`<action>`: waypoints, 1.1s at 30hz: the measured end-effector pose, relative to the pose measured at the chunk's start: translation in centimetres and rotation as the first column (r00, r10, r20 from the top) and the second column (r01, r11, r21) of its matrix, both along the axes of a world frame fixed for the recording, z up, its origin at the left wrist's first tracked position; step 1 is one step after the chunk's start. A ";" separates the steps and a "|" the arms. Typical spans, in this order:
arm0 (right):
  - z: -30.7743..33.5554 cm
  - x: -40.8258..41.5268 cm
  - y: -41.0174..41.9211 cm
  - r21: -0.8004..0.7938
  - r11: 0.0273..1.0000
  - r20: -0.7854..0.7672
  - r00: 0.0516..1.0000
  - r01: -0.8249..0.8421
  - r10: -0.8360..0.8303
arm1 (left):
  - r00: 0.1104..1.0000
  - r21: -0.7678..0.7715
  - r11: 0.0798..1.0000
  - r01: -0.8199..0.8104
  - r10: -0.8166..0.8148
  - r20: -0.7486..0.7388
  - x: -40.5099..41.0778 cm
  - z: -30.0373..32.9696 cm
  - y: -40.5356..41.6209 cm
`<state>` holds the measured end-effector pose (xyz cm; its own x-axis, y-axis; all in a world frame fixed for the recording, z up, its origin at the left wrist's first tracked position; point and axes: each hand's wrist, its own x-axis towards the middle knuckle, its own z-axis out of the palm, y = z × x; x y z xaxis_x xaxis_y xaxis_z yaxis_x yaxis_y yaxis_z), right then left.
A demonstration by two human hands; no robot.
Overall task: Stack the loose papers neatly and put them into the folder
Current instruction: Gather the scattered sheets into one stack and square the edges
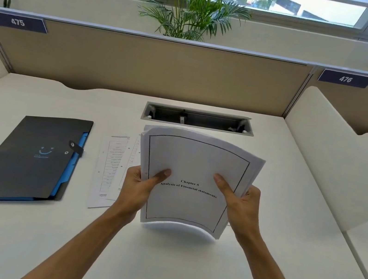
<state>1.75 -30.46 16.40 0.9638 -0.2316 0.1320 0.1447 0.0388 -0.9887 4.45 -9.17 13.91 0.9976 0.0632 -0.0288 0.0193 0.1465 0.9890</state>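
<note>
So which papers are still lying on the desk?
The sheets printed with a table, flat on the desk between the folder and the left hand. The Chapter 5 stack is held up by both hands.

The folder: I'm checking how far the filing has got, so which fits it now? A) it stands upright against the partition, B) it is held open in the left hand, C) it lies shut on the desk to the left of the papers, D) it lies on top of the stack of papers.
C: the folder lies flat and shut on the desk, while both hands hold the stack of papers.
</note>
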 end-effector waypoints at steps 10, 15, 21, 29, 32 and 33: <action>-7.0 -1.1 -0.5 -0.177 0.983 -0.226 0.974 -0.042 0.001 | 0.985 0.120 0.991 0.064 -0.044 -0.164 -0.9 -5.0 -0.2; -9.1 -0.2 -1.4 -0.304 0.951 -0.287 0.947 0.054 -0.146 | 0.973 0.190 0.980 0.054 -0.009 -0.231 0.8 -5.0 -1.7; -8.6 1.2 -3.9 -0.274 0.951 -0.306 0.924 0.144 -0.228 | 0.947 0.245 0.963 0.110 -0.027 -0.321 3.4 -5.8 -3.6; -9.8 2.7 -8.4 -0.277 0.943 -0.414 0.863 0.184 -0.290 | 0.963 0.803 0.592 0.070 0.172 -0.210 5.3 -7.9 -3.8; -10.2 2.8 -9.0 -0.279 0.947 -0.440 0.856 0.157 -0.271 | 0.965 0.906 0.403 0.128 0.159 -0.207 6.0 -9.0 -3.9; -10.4 2.9 -9.2 -0.277 0.949 -0.447 0.855 0.149 -0.264 | 0.963 0.922 0.359 0.147 0.159 -0.216 6.0 -9.1 -4.2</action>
